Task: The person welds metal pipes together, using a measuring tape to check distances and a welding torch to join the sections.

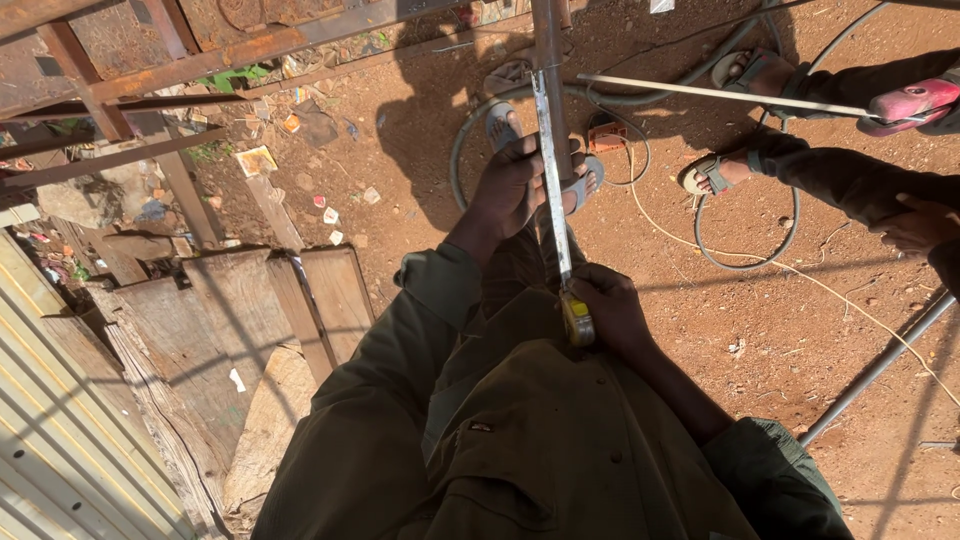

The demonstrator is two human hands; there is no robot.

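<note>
**Tape stretched along the bar**

My right hand (612, 308) is wrapped tight around the yellow tape case (577, 322), close to my belly. My left hand (512, 188) pinches the tape (552, 170) flat against the metal bar (548, 60), farther out over the dirt (780, 320). The tape is pulled out and lying straight. I see no mark on the bar, so I think marking is left.
</note>
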